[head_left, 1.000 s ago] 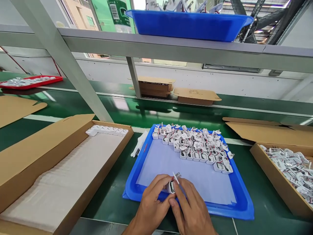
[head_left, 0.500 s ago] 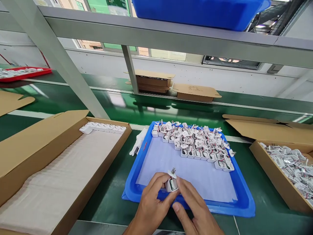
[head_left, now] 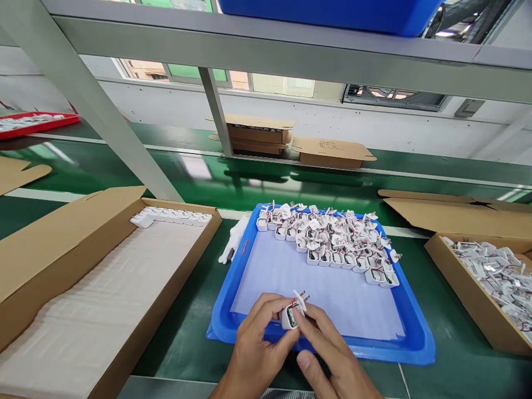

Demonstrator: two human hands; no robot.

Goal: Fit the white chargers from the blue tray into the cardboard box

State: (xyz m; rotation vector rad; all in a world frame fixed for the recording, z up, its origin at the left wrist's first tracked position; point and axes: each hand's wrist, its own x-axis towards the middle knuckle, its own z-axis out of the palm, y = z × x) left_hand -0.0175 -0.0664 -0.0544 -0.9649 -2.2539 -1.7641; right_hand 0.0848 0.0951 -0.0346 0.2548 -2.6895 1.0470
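Note:
Over the front part of a blue tray, my left hand grips a small white charger housing with its open end facing up. Inside the housing a dark green part shows. A white plug cap with metal prongs stands at the opening, tilted to the right, with red wire beside it. My right hand touches the cap and housing with a fingertip; its thumb is apart. Rows of similar white housings with loose caps fill the back of the tray, on a pale sheet.
At left lies an open cardboard box with a row of white pieces at its back. Another cardboard box at right holds many white parts. A metal shelf frame crosses above. A white cloth-like item lies left of the tray.
The plug cap has tilted to the right, its prongs now pointing up and right. My right index finger has moved onto the housing's opening. The view has shifted slightly.

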